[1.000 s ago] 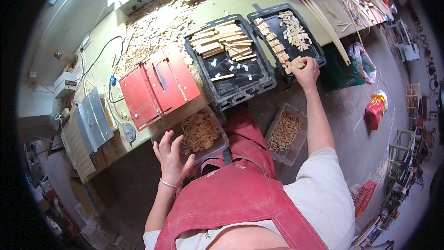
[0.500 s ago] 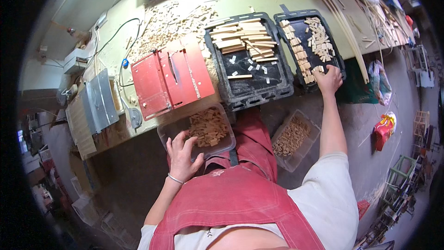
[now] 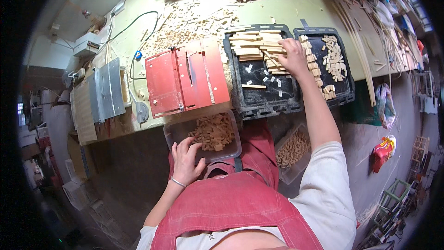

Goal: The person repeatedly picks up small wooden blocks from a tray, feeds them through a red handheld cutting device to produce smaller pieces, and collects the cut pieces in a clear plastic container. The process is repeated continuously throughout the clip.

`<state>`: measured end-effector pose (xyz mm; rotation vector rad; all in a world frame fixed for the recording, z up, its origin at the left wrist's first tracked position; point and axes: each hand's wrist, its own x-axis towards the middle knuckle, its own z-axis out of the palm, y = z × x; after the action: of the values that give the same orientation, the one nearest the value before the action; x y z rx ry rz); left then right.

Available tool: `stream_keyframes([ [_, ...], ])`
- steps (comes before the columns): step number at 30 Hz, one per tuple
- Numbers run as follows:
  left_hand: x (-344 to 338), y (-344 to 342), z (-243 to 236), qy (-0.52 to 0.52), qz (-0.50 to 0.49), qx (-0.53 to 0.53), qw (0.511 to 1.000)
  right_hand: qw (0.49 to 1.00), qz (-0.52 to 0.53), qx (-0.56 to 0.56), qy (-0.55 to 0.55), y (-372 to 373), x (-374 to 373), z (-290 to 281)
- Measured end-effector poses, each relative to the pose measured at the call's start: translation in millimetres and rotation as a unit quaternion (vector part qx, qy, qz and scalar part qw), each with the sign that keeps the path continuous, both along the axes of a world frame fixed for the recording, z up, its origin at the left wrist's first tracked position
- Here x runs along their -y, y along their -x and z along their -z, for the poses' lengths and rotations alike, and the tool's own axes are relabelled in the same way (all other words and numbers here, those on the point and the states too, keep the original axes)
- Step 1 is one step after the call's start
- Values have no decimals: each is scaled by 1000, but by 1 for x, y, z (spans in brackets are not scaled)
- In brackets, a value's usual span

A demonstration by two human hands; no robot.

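My right hand [image 3: 294, 58] is over the right ends of a stack of pale wooden strips [image 3: 249, 45], thumb and fingers apart. The strips lie in a black tray [image 3: 268, 106], with small white-marked pieces and a single strip [image 3: 254, 86] below them. My left hand [image 3: 186, 163] rests with spread fingers at the near rim of a clear plastic bin [image 3: 175, 132]. Small wooden blocks [image 3: 213, 132] are heaped in that bin. Right of my right forearm, a second black tray [image 3: 348, 93] holds a column of blocks [image 3: 312, 65] and loose ones [image 3: 335, 58].
A red table saw [image 3: 187, 78] with its blade showing stands left of the trays. Wood offcuts [image 3: 189, 23] are scattered behind it. Another clear bin of wood bits [image 3: 293, 150] sits below, right of my legs. Long strips [image 3: 356, 51] lie along the bench's right side.
My right hand has moved left and away from me, from the near end of the right tray to the strips in the left tray. My left hand stays by the bin. The view has shifted.
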<state>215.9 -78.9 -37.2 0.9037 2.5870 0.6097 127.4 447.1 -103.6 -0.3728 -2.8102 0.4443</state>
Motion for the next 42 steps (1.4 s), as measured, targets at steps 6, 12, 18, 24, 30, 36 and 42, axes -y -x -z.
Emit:
stream_keyframes([
  [6, 5, -7, 6, 14, -14, 2, 1000, 990, 23, 137, -29, 40, -1, 5],
  [12, 6, -8, 9, 20, -24, 6, 999, 978, 7, 195, -75, 57, 1, -15],
  [18, 5, -6, 8, 18, -26, 12, 999, 980, 9, 185, -69, 53, 1, -15],
  [24, 4, -3, 5, -3, -8, -24, 1000, 991, 18, 108, -75, 19, 2, -33],
  [30, -11, 14, -20, -155, 12, 82, 984, 999, -5, -36, 2, -33, 45, -80],
  [36, -44, 52, -52, -267, -7, -60, 962, 992, -106, -74, 14, -63, 135, -111],
  [42, -54, 77, -64, -361, -175, -11, 916, 978, -173, -99, 58, -55, 191, -109],
])
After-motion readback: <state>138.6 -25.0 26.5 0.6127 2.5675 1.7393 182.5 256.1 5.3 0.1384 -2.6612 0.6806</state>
